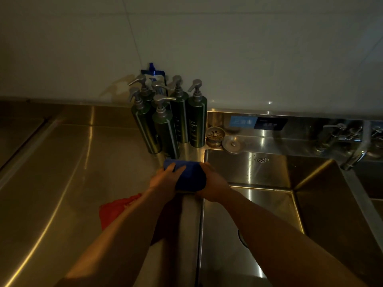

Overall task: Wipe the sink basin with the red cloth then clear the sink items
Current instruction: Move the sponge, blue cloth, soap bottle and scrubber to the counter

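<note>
The red cloth [116,210] lay lower left on the counter [62,172]. At centre, the left hand [163,179] and right hand [213,183] curled their fingers round a blue cloth [189,177] at the sink [248,168] rim. Clearing seemed underway; next it wanted setting aside, then the strainer [215,135] behind.

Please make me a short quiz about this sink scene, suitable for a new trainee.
1. True or false: the left hand and the right hand both hold the blue cloth.
2. Where does the red cloth lie? A) inside the basin B) on the counter, left of the sink C) over the tap
3. Fill in: the drain strainer stands beside the green pump ______.

Key: 1 true; 2 B; 3 bottles.
</note>
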Demonstrator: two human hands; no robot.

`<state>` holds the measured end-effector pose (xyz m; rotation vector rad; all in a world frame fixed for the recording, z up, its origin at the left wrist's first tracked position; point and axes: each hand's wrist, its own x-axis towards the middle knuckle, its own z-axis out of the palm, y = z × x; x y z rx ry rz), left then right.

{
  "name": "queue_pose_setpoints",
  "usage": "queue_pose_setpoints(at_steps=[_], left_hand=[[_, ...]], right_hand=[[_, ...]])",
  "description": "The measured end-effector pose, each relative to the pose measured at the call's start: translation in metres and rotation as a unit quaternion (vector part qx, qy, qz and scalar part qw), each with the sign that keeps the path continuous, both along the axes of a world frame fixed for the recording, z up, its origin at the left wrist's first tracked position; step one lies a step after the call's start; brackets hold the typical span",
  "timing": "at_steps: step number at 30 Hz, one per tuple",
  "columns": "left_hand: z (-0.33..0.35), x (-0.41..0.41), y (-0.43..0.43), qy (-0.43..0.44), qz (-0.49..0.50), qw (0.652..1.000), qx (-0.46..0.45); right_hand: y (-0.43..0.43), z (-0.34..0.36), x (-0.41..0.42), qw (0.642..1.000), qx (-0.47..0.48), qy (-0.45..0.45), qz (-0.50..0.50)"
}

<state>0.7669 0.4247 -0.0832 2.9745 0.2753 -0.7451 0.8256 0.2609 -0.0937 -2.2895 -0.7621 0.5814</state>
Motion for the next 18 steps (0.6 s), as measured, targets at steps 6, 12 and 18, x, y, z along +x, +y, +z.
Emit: queue_pose_setpoints(at_steps=[6, 12, 18], left_hand=[[0.010, -0.005, 0.012, -0.002, 0.029, 1.000, -0.002], [0.014, -0.014, 0.009, -0.042, -0.004, 0.999, 0.019], [0.027, -0.006, -0.027, -0.096, -0.032, 0.994, -0.028]], right_hand=[[0.019, -0.009, -0.004, 1.000, -0.019, 0.011, 0.019], [0.014, -0.008, -0.007, 0.999, -0.020, -0.026, 0.015], [-0.029, 0.006, -0.014, 0.996, 0.036, -0.072, -0.037]])
